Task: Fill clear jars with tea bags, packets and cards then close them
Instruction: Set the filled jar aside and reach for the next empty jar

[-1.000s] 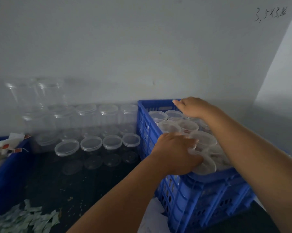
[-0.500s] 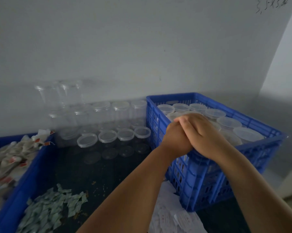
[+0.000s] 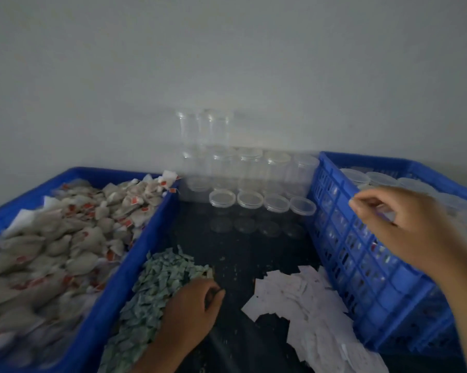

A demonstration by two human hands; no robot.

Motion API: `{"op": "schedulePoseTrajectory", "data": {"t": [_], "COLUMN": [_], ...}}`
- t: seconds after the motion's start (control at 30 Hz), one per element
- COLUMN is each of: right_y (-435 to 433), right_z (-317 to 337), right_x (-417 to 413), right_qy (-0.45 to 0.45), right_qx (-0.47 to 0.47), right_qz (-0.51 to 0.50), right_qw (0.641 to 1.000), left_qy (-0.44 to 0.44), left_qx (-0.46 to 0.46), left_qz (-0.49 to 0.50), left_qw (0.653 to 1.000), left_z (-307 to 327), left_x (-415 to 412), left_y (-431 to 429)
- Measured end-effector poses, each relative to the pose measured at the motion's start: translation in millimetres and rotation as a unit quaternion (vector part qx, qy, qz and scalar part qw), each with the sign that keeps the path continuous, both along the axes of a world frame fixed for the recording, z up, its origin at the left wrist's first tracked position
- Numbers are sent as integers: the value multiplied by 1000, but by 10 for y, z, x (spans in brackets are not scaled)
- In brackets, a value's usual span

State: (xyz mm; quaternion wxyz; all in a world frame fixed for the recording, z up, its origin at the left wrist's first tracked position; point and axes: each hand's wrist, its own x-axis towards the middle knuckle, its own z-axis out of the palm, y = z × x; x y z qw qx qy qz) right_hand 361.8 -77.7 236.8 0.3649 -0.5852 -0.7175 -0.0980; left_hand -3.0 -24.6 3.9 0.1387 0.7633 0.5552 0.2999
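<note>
My left hand rests low on the pile of small green packets, its fingers curled into the pile's right edge. My right hand hovers over the near rim of the right blue crate, fingers curled round what looks like a clear jar, which is blurred. More lidded clear jars fill that crate. White cards lie loose between my hands. Tea bags fill the left blue crate.
Empty clear jars stand stacked against the back wall, with a row of clear lids in front of them. The dark tabletop shows between the two crates. A pale wall closes the back.
The view swung left and down. My hands, joined over the right crate, have parted: the left dropped onto the green packets, the right stayed by the crate rim.
</note>
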Motion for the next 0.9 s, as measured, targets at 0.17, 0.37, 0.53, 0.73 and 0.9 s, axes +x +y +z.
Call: {"op": "schedulePoseTrajectory", "data": {"t": [0.17,0.37,0.53,0.73,0.9], "right_y": [279,861,1581,2365,2779], "right_z": [-572,-1473,-1423,-1296,-1402], "right_x": [-1006,-1563,-1805,-2022,-2066], "right_qy": [-25,-92,-74,-113,-231], "right_qx": [-155,-270,-292,-182,-263], "right_qz": [98,109,87,14,-46], "right_qw": [983,952,949,977,936], "left_qy": [-48,-29,-9,-11,-37], "left_qx": [-56,-77,-126,-50,-37], "left_qz": [-21,6,34,64,56], "left_qw": [997,997,991,997,997], "left_z": [-231,-305,-280,-383,-426], "left_x": [-182,-173,-154,-91,-105], "left_y": [14,107,309,256,278]}}
